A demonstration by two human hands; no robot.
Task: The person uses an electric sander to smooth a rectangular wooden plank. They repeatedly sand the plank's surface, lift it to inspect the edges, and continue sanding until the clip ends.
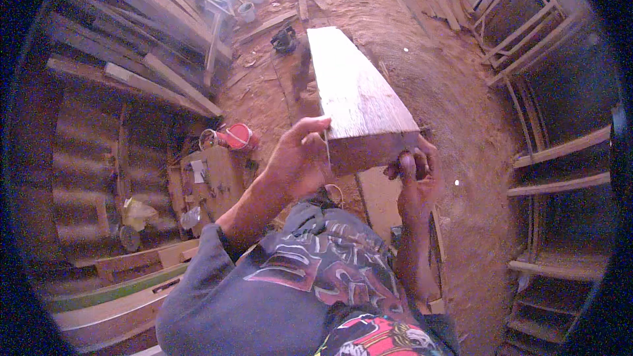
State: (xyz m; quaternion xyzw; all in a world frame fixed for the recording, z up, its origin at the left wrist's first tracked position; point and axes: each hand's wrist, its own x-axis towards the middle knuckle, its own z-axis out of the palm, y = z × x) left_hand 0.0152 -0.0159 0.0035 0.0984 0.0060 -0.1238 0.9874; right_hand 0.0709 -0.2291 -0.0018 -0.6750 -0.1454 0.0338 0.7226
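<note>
A thick wooden board (359,95) is held up in front of my body, its bright top face stretching away from me and its darker end face turned toward me. My left hand (297,161) grips the near left corner, with the thumb by the top edge and the other fingers mostly hidden behind the side. At the near right corner, my right hand (420,173) is closed on the board, its fingers curled against the end face and right edge. Part of that grip lies in shadow.
Stacked timber (145,79) leans at the left. A red bucket (239,136) is near a wooden cabinet (221,181). Farther off, a dark object (284,39), perhaps a power tool, lies on the dusty floor (461,125). Wooden frames (560,151) line the right side.
</note>
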